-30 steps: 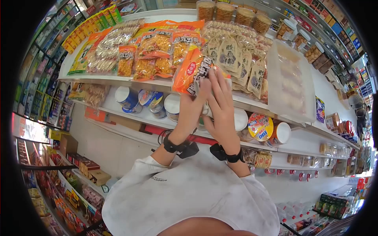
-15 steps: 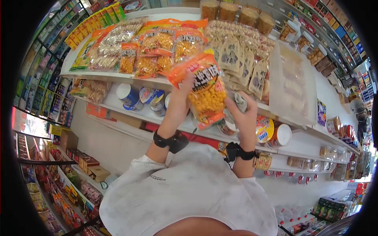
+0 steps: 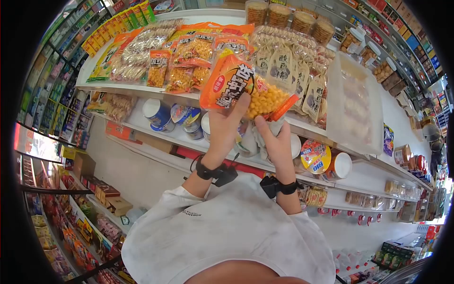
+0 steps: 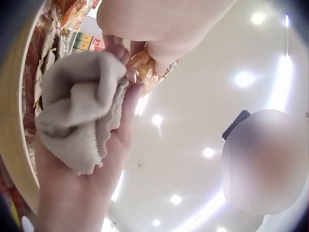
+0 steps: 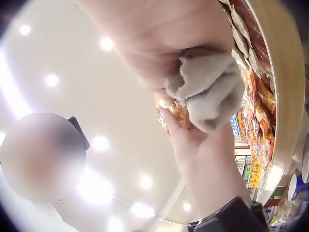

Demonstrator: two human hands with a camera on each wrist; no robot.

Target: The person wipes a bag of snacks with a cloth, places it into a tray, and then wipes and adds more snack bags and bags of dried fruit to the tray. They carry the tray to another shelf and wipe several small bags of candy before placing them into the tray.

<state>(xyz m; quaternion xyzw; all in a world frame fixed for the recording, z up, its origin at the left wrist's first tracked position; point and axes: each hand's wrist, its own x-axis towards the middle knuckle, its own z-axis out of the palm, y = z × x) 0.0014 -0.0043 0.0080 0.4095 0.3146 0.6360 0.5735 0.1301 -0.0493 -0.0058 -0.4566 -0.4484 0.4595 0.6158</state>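
Note:
An orange-topped snack bag [image 3: 226,83], with yellow curls showing in its clear part, is held tilted over the shelf edge in the head view. My left hand [image 3: 223,128] grips it from below, thumb across its front and fingers hidden behind. At the bag's lower right end is my right hand [image 3: 278,147], its thumb by the bottom seam. That hand also holds a crumpled grey cloth [image 5: 215,92] in its palm. Seen in the left wrist view, the cloth [image 4: 79,106] bunches against the palm, close to the bag's shiny wrapper [image 4: 142,67].
Similar orange snack bags [image 3: 191,49] lie on the upper shelf, beside beige packets [image 3: 281,64] and a translucent tray [image 3: 354,102]. Below are noodle tubs [image 3: 316,155] and blue cups [image 3: 158,115]. Round clear jars [image 3: 279,16] line the back.
First the hands overlapped on the bag; then its front showed between them. Now the bag is tilted with its curls end to the right, and the left thumb lies across its front.

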